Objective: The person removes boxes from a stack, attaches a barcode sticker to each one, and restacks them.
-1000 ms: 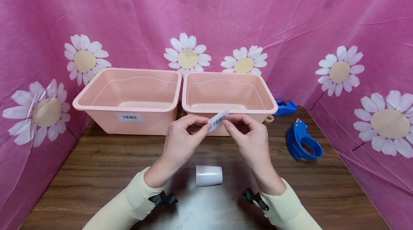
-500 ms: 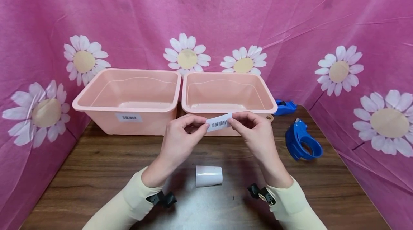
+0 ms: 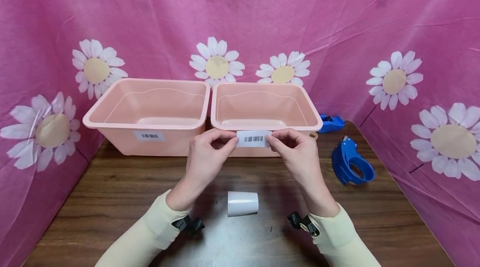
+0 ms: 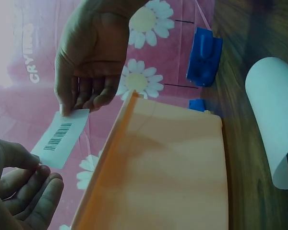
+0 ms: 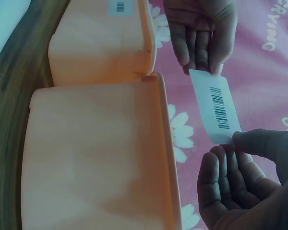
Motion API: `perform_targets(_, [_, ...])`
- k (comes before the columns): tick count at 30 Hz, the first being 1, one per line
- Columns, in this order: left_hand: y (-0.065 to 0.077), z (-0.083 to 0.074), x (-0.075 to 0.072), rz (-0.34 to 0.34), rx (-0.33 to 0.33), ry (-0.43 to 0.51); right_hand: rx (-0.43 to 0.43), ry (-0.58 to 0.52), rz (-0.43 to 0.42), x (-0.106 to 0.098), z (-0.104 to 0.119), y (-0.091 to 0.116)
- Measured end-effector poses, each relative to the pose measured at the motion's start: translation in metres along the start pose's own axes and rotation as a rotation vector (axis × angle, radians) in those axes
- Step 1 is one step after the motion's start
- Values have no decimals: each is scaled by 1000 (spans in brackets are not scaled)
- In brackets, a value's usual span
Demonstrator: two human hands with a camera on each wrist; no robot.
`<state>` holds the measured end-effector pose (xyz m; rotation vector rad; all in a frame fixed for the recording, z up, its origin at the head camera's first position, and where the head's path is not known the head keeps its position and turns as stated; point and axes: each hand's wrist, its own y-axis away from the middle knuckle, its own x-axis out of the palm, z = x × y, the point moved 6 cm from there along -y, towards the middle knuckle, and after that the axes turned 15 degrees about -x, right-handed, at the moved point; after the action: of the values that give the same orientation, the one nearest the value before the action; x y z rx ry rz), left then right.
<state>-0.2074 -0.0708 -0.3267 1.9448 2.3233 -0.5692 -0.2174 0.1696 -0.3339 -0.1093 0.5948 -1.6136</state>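
Note:
Between both hands a white barcode label is stretched flat, its printed side toward me. My left hand pinches its left end between thumb and fingers, and my right hand pinches the right end. The label hangs in front of the right pink bin, near its rim; both wrist views show it apart from the bin's wall. On the front of the left pink bin, a similar barcode label is stuck. Nearer me, a white curled paper roll lies on the table.
A blue tape dispenser stands on the wooden table to the right. Behind it, another blue dispenser sits beside the right bin. Pink flowered cloth encloses the back and sides.
The label has turned from a steep tilt to nearly level and faces me more squarely. My right hand has shifted slightly right. Bins and paper roll stay put.

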Motion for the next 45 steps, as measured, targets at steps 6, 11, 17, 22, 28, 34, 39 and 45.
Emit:
perform_targets(6, [1,12,13,37,4,-35,-17,48,17,-2,-7,4])
perform_targets(11, [6,30,28,72,-9,-103,-9,130,54,0,-23,13])
perform_targets(17, [4,43,43,95,1,-158,17,199,58,-4,-43,18])
perform_targets(22, [-1,49,52,90,-25,-176,27,237,33,-9,-56,15])
perform_targets(28, [-11,54,61,48,-39,-171,-19,276,-21,-10,-69,5])
perform_targets(34, [-17,56,70,29,-42,-152,-66,293,-62,-8,-72,0])
perform_targets(39, [-19,54,74,35,-31,-157,-80,305,-87,-8,-70,-2])
perform_targets(45, [-19,51,78,45,-1,-158,-65,297,-112,-11,-72,-3])
